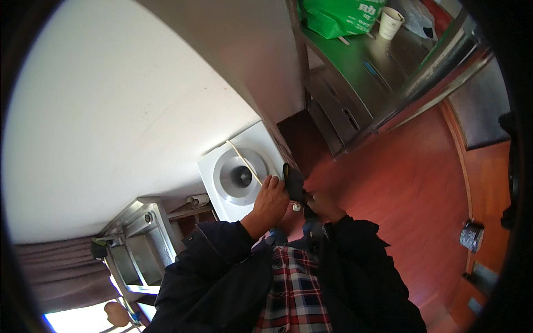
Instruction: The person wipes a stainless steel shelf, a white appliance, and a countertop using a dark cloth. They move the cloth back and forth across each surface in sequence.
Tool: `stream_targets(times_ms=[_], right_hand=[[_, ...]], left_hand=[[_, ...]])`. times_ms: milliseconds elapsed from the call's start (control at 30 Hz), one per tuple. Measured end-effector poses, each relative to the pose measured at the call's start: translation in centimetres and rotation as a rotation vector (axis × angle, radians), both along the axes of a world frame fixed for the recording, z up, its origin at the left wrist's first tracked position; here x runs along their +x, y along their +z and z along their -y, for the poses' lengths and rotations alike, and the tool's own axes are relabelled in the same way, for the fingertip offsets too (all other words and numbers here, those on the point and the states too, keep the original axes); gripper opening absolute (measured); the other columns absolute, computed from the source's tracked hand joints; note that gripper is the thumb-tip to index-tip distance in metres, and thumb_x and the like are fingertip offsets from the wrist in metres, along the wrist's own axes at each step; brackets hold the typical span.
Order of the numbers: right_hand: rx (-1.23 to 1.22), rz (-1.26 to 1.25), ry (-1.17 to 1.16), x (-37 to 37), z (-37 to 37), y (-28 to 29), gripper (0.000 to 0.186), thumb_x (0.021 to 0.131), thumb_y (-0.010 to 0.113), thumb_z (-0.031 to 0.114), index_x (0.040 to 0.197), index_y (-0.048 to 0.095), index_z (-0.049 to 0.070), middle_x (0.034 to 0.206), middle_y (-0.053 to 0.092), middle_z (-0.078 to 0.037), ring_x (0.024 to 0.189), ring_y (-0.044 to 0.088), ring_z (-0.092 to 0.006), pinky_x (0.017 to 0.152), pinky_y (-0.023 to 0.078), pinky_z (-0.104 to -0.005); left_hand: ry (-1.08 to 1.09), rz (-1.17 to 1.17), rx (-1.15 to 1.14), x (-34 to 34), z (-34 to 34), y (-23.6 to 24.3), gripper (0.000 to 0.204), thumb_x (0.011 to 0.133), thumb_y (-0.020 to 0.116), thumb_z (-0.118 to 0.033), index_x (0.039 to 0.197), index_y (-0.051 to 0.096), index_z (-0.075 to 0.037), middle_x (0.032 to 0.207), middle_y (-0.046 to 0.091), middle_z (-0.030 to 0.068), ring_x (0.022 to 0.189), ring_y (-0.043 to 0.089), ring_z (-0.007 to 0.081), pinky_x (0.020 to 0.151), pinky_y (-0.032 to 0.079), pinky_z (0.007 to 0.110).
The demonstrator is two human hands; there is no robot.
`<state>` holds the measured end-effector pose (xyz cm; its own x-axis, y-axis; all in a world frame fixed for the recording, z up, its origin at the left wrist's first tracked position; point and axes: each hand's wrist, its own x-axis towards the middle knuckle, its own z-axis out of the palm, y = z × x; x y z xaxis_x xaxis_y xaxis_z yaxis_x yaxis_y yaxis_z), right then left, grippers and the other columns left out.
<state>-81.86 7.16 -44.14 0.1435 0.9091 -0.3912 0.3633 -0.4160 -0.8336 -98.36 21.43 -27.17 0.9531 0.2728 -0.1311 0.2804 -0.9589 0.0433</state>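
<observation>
At the far left, a brown curtain [64, 275] hangs below the white wall [111, 111]. A round brown object [116, 314] sits under it, against a bright opening. To the right stands a steel sink [129, 266] with a dark item [99, 249] at its left corner. Next are pale rolls [198, 200], located just beside the white unit [261, 139].

The unit has a round recess [223, 173] with a dark centre. A cream cord [241, 157] starts near the unit's upper edge, crosses the recess and meets the fingers of the left hand [268, 204]. The left grip is narrow, fingers bent over the lower visible end of the cord and beside the black piece [294, 182]; whether it clamps either part cannot be told.

The black piece is located between the two hands, at the right edge of the unit, its open end facing up. A white fitting [296, 207] shows just below it. The right hand [326, 206] is at the lower end of the black piece; its grip is partly hidden, so its state cannot be told.

Further right, a steel counter [355, 55] carries a green bag [338, 19], a paper cup [391, 24] and a clear bag [417, 21]. Below it extends the red floor [383, 194]. At the far right, a round metallic tin [472, 236] is located near an orange panel [491, 191].
</observation>
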Motion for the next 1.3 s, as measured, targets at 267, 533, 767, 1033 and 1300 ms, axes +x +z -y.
stream_targets(times_ms=[267,533,767,1033,1300], right_hand=[[0.221,-0.110,-0.090,0.2,-2.4,8.6,0.035,0.104,0.064,0.031,0.102,0.074,-0.002,0.092,0.073,-0.022,0.083,0.071,-0.0378,0.073,0.053,-0.0454],[0.607,0.371,0.260,-6.4,-5.1,15.8,0.013,0.096,0.071,0.014,0.093,0.074,0.001,0.092,0.070,-0.016,0.093,0.066,-0.0370,0.084,0.052,-0.0474],[0.706,0.532,0.406,-11.8,-9.2,17.1,0.015,0.094,0.074,0.019,0.089,0.071,0.004,0.092,0.067,-0.013,0.097,0.062,-0.0342,0.089,0.050,-0.0481],[0.757,0.759,0.434,-16.2,-16.1,16.2,0.024,0.096,0.070,0.017,0.114,0.073,0.002,0.108,0.070,-0.016,0.122,0.061,-0.0396,0.103,0.046,-0.0510],[0.550,0.961,0.270,-15.5,-26.3,13.7,0.043,0.101,0.064,0.023,0.137,0.065,0.000,0.135,0.065,-0.022,0.141,0.049,-0.0457,0.114,0.038,-0.0574]], left_hand=[[0.343,0.334,-0.016,-7.9,1.2,1.8,0.014,0.084,0.076,-0.021,0.086,0.076,-0.007,0.099,0.068,0.0081,0.112,0.058,0.0343,0.105,0.046,0.051],[0.803,0.352,-0.212,-18.6,3.5,-1.2,0.022,0.092,0.071,-0.026,0.091,0.079,-0.006,0.095,0.069,0.0162,0.103,0.064,0.0377,0.097,0.049,0.049],[0.991,0.438,-0.187,-23.5,2.1,-3.9,0.022,0.091,0.075,-0.025,0.087,0.081,-0.005,0.092,0.070,0.0166,0.096,0.065,0.0381,0.090,0.052,0.048],[1.055,0.633,-0.313,-26.0,-3.3,-7.5,0.026,0.092,0.074,-0.025,0.086,0.079,-0.001,0.091,0.070,0.0228,0.096,0.066,0.0437,0.087,0.053,0.053],[1.010,0.886,-0.376,-23.8,-12.8,-10.2,0.041,0.097,0.070,-0.036,0.104,0.072,0.005,0.105,0.067,0.0313,0.102,0.064,0.0500,0.090,0.052,0.056]])
